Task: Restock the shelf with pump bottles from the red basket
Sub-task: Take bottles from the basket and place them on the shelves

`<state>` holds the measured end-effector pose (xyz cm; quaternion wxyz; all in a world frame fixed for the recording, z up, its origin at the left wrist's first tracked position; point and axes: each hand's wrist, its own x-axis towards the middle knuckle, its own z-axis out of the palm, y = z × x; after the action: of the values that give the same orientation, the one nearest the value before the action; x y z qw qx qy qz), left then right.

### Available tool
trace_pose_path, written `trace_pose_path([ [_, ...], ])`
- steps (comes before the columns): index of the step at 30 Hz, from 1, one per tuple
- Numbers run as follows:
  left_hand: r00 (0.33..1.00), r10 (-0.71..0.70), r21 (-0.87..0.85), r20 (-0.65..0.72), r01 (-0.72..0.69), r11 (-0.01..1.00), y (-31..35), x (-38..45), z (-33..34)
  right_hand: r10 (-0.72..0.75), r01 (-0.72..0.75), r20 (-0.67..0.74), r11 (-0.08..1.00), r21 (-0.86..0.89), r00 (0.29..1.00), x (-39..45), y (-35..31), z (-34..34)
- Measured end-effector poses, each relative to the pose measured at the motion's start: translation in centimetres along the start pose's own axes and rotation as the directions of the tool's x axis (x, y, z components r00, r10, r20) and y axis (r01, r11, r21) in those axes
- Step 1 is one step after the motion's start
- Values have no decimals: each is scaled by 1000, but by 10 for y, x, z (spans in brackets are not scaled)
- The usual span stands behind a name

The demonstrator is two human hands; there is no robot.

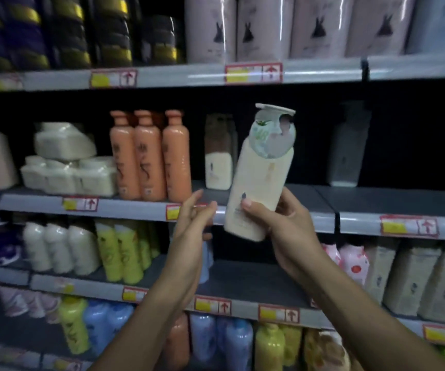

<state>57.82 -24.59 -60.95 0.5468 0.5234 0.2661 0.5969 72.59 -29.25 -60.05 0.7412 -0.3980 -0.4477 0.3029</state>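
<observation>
Right hand (277,223) gripping cream pump bottle (260,180) near its base, tilted slightly, raised before the middle shelf (323,202). Left hand (192,223) open just beside it, not touching. Three orange bottles (149,156) standing left.

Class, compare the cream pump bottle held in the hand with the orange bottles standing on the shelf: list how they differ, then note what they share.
The cream pump bottle is pale cream with a flat white pump top; the orange bottles are orange with narrow knobbed necks. The cream bottle tilts, held in the right hand in front of the shelf; the orange bottles stand upright on it in a row of three. Both are tall plastic toiletry bottles.
</observation>
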Motion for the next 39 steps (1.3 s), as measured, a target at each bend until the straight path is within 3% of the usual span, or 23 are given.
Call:
trace_pose_path([
  [7, 998, 46, -16, -35, -47, 999, 21, 37, -4, -76, 79, 22, 973, -218, 997, 87, -1, 39],
  [17, 999, 51, 37, 17, -52, 998, 9, 66, -22, 196, -180, 33, 947, -264, 980, 151, 49, 39],
  [19, 997, 59, 60, 39, -62, 996, 4, 65, -23, 202, -174, 29, 901, -397, 979, 158, 44, 39],
  [22, 997, 61, 57, 49, -64, 996, -1, 65, -24, 154, -123, -9, 746, -654, 988, 167, 42, 39],
  [24, 998, 58, 48, 37, -60, 997, -4, 67, -23, 92, -109, -63, 679, -726, 994, 170, 47, 42],
  [39, 1000, 13, 57, 16, -14, 998, -12, 63, -31, -55, -54, -123, 672, -739, 991, 162, 73, 58],
])
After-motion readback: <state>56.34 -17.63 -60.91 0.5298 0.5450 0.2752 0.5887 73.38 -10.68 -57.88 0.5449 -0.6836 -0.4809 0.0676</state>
